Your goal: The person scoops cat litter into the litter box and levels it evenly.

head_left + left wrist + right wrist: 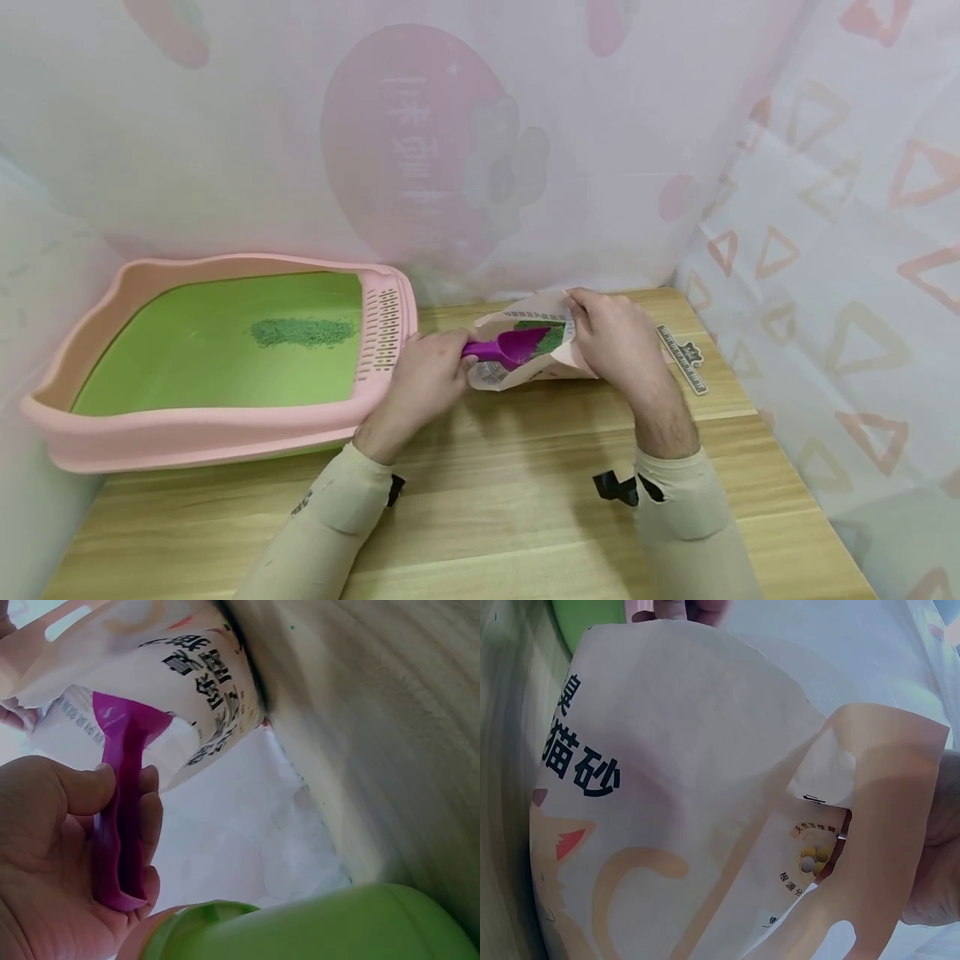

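Observation:
A purple scoop (517, 346) reaches into the mouth of an open cat litter bag (682, 735), where green litter (551, 340) shows around its blade. My left hand (427, 375) grips the scoop's handle; in the left wrist view the thumb and fingers (150, 817) wrap round it. With my right hand (618, 346) I hold the bag by its upper edge, near the cut-out carry handle (885, 817). The bag lies tilted on its side, its mouth facing left. Its paper wall hides the blade in the left wrist view.
On the left stands a pink-rimmed litter box (217, 421) with a green floor, a small heap of green litter (303, 332) and a slotted ledge. A flat ruler-like piece (682, 360) lies right of the bag. Printed sheets (600, 208) wall the wooden table (510, 500).

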{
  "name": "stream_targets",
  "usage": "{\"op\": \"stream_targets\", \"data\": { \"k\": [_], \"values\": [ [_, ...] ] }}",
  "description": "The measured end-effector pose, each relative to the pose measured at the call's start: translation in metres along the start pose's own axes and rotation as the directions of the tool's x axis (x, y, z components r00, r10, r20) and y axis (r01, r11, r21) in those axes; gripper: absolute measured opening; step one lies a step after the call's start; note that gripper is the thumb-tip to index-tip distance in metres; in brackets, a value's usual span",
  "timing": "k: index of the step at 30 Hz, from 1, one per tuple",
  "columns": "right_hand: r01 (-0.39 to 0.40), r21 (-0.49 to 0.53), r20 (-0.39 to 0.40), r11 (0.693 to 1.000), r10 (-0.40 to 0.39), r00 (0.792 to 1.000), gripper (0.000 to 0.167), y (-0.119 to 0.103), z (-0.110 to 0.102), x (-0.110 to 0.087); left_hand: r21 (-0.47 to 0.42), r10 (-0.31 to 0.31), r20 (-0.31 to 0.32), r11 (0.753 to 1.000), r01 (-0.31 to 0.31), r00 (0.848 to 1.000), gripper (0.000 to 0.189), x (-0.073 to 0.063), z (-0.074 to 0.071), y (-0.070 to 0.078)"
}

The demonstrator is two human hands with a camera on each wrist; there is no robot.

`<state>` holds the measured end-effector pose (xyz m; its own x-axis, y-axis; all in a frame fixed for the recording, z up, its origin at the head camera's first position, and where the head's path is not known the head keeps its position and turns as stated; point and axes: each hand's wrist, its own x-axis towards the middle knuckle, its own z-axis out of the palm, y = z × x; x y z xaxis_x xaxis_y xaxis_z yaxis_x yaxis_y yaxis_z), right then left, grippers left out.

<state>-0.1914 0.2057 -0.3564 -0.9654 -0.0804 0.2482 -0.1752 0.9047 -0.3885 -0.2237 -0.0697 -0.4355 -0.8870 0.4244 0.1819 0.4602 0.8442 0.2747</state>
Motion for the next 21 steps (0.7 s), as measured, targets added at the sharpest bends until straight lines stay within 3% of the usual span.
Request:
{"op": "stream_targets", "data": {
  "k": [10, 21],
  "values": [
    [-0.016, -0.007, 0.017, 1.0, 0.016, 1.0, 0.038, 0.003, -0.005, -0.005, -0.053, -0.013, 0.005, 0.998, 0.013, 1.0, 0.026, -0.004, 0.001, 0.003],
    [-0.008, -0.007, 0.003, 1.0, 0.008, 1.0, 0.039, 0.008, -0.008, -0.007, -0.066, 0.0, 0.063, 0.998, 0.005, 0.998, 0.025, -0.006, -0.013, 0.003]
  ]
}}
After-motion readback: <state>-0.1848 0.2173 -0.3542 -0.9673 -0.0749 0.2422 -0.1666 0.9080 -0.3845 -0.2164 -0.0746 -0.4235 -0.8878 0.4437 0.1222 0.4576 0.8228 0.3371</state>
